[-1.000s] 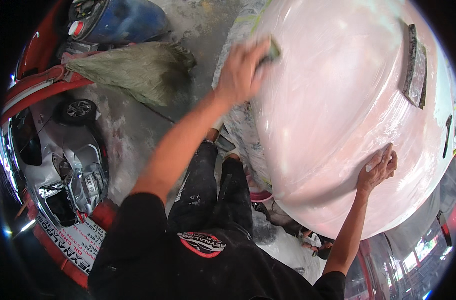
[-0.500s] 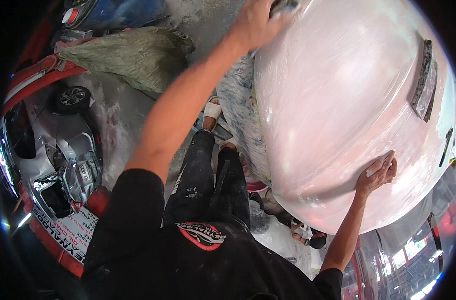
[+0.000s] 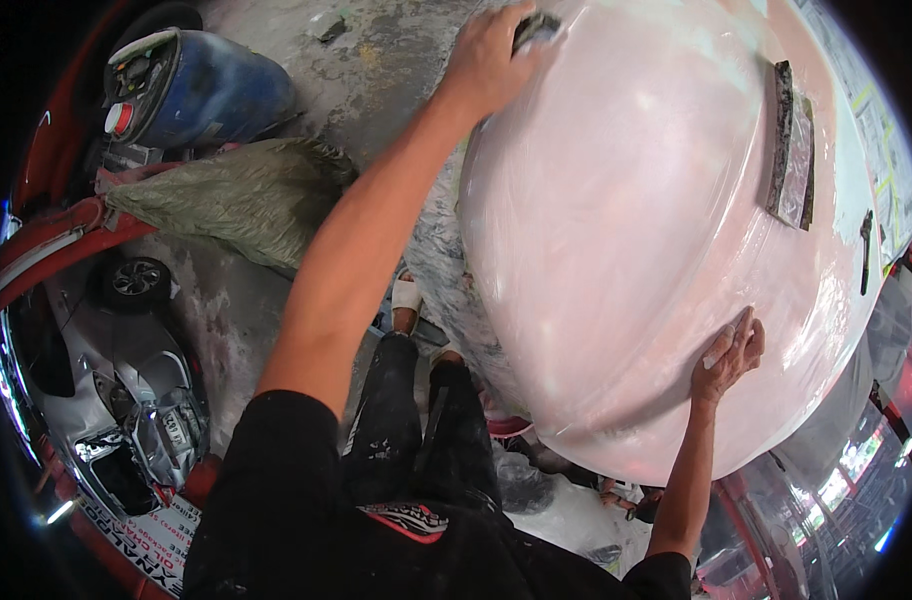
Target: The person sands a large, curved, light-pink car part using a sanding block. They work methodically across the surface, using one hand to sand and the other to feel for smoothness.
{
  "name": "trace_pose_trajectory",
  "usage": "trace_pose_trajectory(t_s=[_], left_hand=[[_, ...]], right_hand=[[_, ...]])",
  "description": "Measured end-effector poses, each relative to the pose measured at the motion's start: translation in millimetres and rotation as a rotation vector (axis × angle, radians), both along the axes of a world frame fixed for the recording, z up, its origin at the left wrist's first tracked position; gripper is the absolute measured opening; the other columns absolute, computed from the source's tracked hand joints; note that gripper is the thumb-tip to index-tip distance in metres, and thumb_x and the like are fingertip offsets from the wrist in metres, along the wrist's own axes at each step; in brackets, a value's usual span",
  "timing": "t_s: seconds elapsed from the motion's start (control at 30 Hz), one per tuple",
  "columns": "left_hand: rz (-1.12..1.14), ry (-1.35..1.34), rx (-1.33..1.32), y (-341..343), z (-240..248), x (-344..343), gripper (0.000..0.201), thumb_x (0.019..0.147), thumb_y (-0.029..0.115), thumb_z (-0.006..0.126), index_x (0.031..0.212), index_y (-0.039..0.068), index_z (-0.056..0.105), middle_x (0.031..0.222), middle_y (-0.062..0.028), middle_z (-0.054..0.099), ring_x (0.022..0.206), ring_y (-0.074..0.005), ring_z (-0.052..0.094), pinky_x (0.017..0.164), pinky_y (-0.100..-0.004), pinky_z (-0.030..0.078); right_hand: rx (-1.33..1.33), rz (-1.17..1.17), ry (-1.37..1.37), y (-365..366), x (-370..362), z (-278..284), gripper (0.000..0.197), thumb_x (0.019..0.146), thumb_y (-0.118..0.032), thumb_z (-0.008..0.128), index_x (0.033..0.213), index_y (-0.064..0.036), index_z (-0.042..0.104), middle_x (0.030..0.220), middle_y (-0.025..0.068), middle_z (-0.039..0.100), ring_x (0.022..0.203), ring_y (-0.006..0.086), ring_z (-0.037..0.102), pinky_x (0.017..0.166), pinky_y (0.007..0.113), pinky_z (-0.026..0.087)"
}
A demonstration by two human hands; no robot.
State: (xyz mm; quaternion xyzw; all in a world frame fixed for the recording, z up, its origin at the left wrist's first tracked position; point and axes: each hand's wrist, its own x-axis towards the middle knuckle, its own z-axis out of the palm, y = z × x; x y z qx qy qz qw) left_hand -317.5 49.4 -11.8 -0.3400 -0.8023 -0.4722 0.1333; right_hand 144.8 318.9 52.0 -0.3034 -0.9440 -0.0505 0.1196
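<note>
Left hand (image 3: 491, 60) clasps dark pad (image 3: 536, 33), now shifted farther, reaching pale panel's (image 3: 616, 210) far left; right hand (image 3: 728, 357) rests there, loosely spread.

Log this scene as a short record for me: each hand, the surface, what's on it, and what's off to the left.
Left hand: the left hand has its grip on a small dark block, by the panel's far left edge; contact unclear
Right hand: the right hand rests on the panel
Surface: large, curved, glossy pinkish-white panel
On surface: long, narrow, dark-edged piece with a pale middle
Off left: scuffed blue cylindrical drum; crumpled olive-green sheet; damaged silver-grey car
</note>
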Motion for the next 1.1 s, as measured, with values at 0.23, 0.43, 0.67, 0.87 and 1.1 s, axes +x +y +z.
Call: trace_pose_trajectory(t_s=[0.23, 0.43, 0.67, 0.87, 1.1], left_hand=[[-0.327, 0.170, -0.288, -73.9, 7.5, 111.3, 0.057, 0.090, 0.022, 0.075, 0.142, 0.007, 0.058, 0.132, -0.0175, 0.065, 0.111, -0.0403, 0.061, 0.102, -0.0490, 0.050], [-0.123, 0.287, -0.218, 29.4, 38.8, -22.0, 0.056, 0.089, 0.022, 0.075, 0.141, 0.006, 0.058, 0.127, -0.0191, 0.067, 0.115, -0.0402, 0.061, 0.104, -0.0497, 0.049], [-0.318, 0.267, -0.321, -26.6, 33.2, 74.6, 0.059, 0.087, 0.019, 0.077, 0.142, 0.007, 0.058, 0.123, -0.0199, 0.068, 0.115, -0.0391, 0.061, 0.104, -0.0511, 0.049], [-0.164, 0.230, -0.248, 70.6, 58.4, -39.6, 0.049, 0.090, 0.015, 0.072, 0.136, 0.002, 0.059, 0.126, -0.0212, 0.067, 0.116, -0.0407, 0.061, 0.102, -0.0504, 0.048], [-0.479, 0.348, -0.259, -18.5, 39.8, 57.6, 0.052, 0.091, 0.018, 0.074, 0.139, 0.005, 0.060, 0.127, -0.0178, 0.070, 0.119, -0.0352, 0.063, 0.106, -0.0509, 0.046]], right_hand=[[0.029, -0.006, 0.016, -4.5, 7.7, 15.7, 0.049, 0.104, -0.019, 0.049, 0.148, 0.0003, 0.057, 0.145, 0.0235, 0.053, 0.141, 0.0334, 0.042, 0.115, 0.047, 0.028], [-0.033, -0.049, 0.026, -7.5, -4.8, 5.7, 0.050, 0.105, -0.023, 0.047, 0.150, -0.0048, 0.056, 0.151, 0.0224, 0.048, 0.142, 0.0327, 0.041, 0.117, 0.047, 0.028], [0.018, -0.051, -0.018, -1.5, 14.6, 12.7, 0.049, 0.104, -0.021, 0.049, 0.150, -0.0061, 0.056, 0.149, 0.0219, 0.049, 0.141, 0.0327, 0.041, 0.116, 0.046, 0.029], [-0.006, -0.060, 0.026, -8.7, -4.5, 6.5, 0.050, 0.101, -0.017, 0.052, 0.149, -0.0042, 0.057, 0.145, 0.0207, 0.054, 0.141, 0.0317, 0.043, 0.116, 0.046, 0.028], [0.010, -0.066, -0.013, -3.4, 11.5, 11.5, 0.049, 0.103, -0.019, 0.052, 0.150, -0.0070, 0.056, 0.148, 0.0211, 0.050, 0.140, 0.0316, 0.043, 0.115, 0.045, 0.029]])
